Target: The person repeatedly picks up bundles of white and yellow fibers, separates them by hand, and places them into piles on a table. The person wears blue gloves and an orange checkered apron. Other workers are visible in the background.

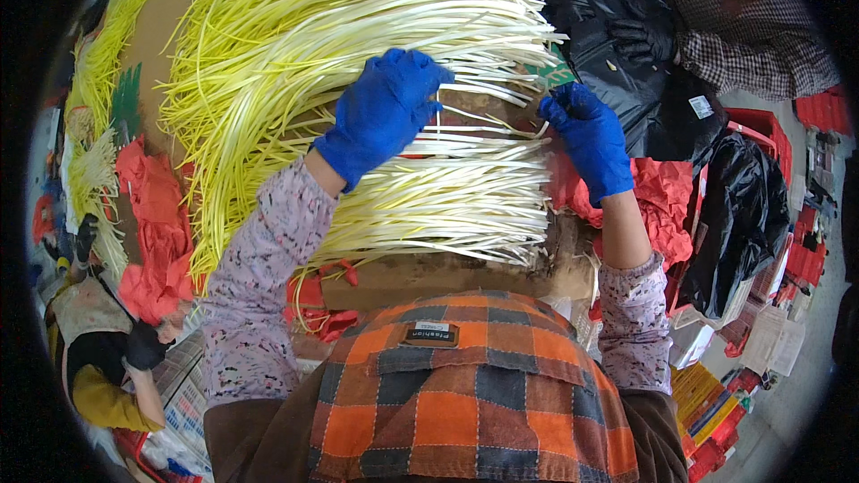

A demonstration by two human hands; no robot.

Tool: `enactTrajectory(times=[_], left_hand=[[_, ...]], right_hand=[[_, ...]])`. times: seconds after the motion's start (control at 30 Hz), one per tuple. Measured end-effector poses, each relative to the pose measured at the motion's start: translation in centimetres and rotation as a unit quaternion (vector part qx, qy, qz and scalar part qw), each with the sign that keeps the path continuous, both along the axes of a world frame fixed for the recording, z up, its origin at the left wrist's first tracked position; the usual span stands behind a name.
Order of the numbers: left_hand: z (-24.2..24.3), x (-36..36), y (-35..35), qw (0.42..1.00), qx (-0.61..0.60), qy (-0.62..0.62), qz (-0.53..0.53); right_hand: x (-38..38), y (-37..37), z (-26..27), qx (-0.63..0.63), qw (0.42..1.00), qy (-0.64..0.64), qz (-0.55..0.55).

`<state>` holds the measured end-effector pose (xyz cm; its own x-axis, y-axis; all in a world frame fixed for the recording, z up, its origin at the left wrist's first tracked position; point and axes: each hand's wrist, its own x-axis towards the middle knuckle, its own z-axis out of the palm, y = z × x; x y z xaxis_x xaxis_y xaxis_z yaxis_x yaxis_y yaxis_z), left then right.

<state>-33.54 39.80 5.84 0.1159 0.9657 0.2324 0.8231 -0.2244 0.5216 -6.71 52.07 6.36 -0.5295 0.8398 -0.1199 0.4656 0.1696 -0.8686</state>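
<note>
Long yellow-white stalks, which look like blanched garlic chives (402, 33), lie in a wide pile across cardboard, pale ends to the right. A lower group of the same stalks (456, 201) lies nearer me. My left hand (382, 114), in a blue glove, is above the gap between the two groups, fingers curled on a thin white stalk that hangs below them. At the right ends of the stalks is my right hand (584, 134), also blue-gloved, its fingers bent at the tip of a pale stalk; a small dark thing shows at the fingertips, too unclear to name.
Crumpled red paper (661, 204) lies right of the stalks, more (158, 235) at left. Black plastic bags (735, 215) cover red crates at right. A co-worker's black-gloved hand (641, 40) rests on black plastic at top right. Another person (100, 349) works at lower left. Cardboard (443, 282) edges my side.
</note>
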Motion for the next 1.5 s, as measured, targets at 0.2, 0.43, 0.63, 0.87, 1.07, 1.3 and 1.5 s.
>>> enactTrajectory(times=[0.2,0.43,0.63,0.87,1.07,1.3,1.5], left_hand=[[1.4,2.3,-3.9,0.985,-0.142,0.083,-0.046],[0.7,1.4,-3.5,0.961,-0.251,-0.111,-0.031],[0.9,2.0,-3.5,0.968,-0.173,-0.175,0.045],[2.5,2.2,-4.2,0.983,-0.085,-0.155,0.053],[3.3,1.7,-4.6,0.987,-0.086,-0.126,0.045],[2.7,0.9,-3.8,0.976,-0.050,-0.202,0.059],[2.6,0.7,-3.5,0.969,-0.073,-0.215,0.096]], right_hand=[[0.9,-0.9,0.2,0.067,0.994,-0.068,0.048],[2.3,-2.1,1.9,-0.012,1.000,-0.013,0.008],[-1.3,-4.2,3.1,0.157,0.974,-0.066,0.149],[-4.1,-4.0,3.2,0.232,0.929,-0.125,0.261],[-0.1,-2.0,3.1,0.241,0.950,-0.080,0.180],[4.5,0.4,2.4,0.092,0.988,0.064,-0.104],[3.0,-1.1,4.3,-0.130,0.859,0.441,-0.227]])
